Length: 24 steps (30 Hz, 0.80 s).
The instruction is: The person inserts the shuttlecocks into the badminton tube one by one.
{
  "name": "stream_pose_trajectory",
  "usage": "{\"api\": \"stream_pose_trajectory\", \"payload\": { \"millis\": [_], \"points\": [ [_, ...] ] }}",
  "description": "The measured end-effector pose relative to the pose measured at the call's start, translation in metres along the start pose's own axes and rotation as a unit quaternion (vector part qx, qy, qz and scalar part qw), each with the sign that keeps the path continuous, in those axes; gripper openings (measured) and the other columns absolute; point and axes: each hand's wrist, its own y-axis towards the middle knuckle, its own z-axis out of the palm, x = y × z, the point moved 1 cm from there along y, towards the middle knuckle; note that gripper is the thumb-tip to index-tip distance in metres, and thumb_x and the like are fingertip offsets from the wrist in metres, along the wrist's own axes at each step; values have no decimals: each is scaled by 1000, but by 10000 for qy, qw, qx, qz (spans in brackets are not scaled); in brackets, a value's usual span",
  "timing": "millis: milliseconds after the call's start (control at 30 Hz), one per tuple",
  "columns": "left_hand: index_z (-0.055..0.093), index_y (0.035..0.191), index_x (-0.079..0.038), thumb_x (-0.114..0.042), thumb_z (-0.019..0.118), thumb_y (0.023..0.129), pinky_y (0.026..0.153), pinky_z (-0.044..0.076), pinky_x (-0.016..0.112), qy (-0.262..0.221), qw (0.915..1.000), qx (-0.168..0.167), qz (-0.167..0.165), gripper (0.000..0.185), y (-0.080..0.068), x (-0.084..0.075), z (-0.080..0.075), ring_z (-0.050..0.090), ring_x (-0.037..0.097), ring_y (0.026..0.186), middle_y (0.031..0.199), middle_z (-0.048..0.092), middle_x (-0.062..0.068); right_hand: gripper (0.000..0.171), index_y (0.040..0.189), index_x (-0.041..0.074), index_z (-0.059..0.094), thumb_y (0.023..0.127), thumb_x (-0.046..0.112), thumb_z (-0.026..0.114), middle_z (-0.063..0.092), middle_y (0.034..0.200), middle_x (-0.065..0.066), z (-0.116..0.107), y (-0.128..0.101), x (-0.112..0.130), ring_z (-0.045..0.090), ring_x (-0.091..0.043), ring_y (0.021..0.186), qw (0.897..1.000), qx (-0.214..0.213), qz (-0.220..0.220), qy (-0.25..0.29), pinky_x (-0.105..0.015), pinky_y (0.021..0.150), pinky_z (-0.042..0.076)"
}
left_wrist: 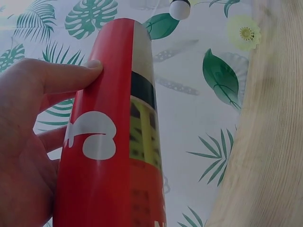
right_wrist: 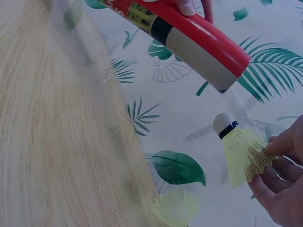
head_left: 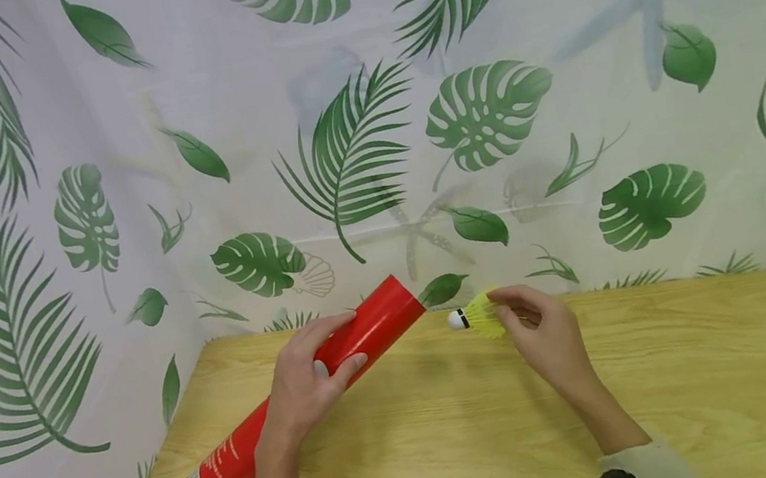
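Note:
My left hand grips a long red shuttlecock tube around its upper half, thumb on the near side. The tube slants up to the right. In the left wrist view, the tube shows a cream, black and yellow strip along one side. With thumb and fingers, my right hand pinches the skirt of a yellow shuttlecock. Its white cork, with a black band, points toward the tube's upper end, a short gap apart. The tube's inside is hidden.
Another yellow plastic skirt appears by the table's back edge in the right wrist view. A wood-grain table spreads below both hands. Behind it hangs a white cloth printed with green leaves.

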Motion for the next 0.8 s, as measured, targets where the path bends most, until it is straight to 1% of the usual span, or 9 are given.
{"api": "stream_pose_trajectory", "payload": {
  "millis": [33, 167, 233, 267, 467, 567, 800],
  "points": [
    [64, 138, -19, -22, 84, 86, 90, 57, 47, -25, 10000, 0, 30, 56, 0, -1, 0, 61, 23, 115, 132, 66, 1, 18, 114, 2, 75, 99, 2, 65, 74, 112, -14, -3, -2, 1, 71, -22, 102, 10000, -51, 10, 26, -10, 82, 51],
    [65, 137, -17, -22, 84, 87, 88, 58, 45, -103, 9998, 23, 190, 55, 0, -5, 4, 61, 23, 115, 132, 66, 1, 18, 114, 3, 75, 99, 2, 65, 74, 112, -12, -12, -9, 2, 68, -3, 97, 9995, -305, 88, 34, -10, 82, 52],
    [65, 137, -18, -23, 84, 87, 87, 58, 44, -136, 9996, 55, 255, 54, 0, -7, 6, 61, 23, 115, 132, 66, 1, 18, 114, 2, 75, 98, 1, 66, 74, 111, -14, -17, -11, 3, 68, 0, 96, 9990, -419, 113, 50, -10, 81, 51],
    [65, 137, -19, -23, 84, 87, 87, 58, 44, -147, 9995, 74, 275, 54, -1, -9, 8, 61, 23, 115, 132, 65, 1, 18, 113, 1, 75, 98, 0, 66, 74, 110, -14, -19, -12, 3, 66, 5, 93, 9988, -477, 117, 41, -10, 81, 51],
    [64, 138, -24, -26, 83, 88, 87, 58, 41, -248, 9989, 200, 343, 53, 1, -15, 14, 60, 19, 116, 132, 65, -3, 17, 110, -2, 74, 95, -5, 67, 74, 106, -16, -28, -12, 2, 68, 4, 90, 9971, -717, 22, 256, -12, 80, 53],
    [64, 138, -24, -25, 82, 88, 87, 58, 40, -300, 9984, 250, 404, 53, 1, -17, 16, 60, 19, 116, 132, 65, -3, 17, 109, -3, 74, 95, -7, 67, 74, 105, -18, -31, -12, 3, 69, 3, 89, 9959, -796, -108, 424, -13, 80, 54],
    [63, 139, -26, -26, 82, 89, 88, 58, 40, -321, 9980, 325, 431, 53, 1, -20, 19, 59, 18, 117, 134, 64, -5, 17, 109, -2, 75, 94, -6, 68, 74, 104, -18, -38, -14, 9, 71, -2, 89, 9929, -931, -297, 682, -15, 79, 55]
  ]
}}
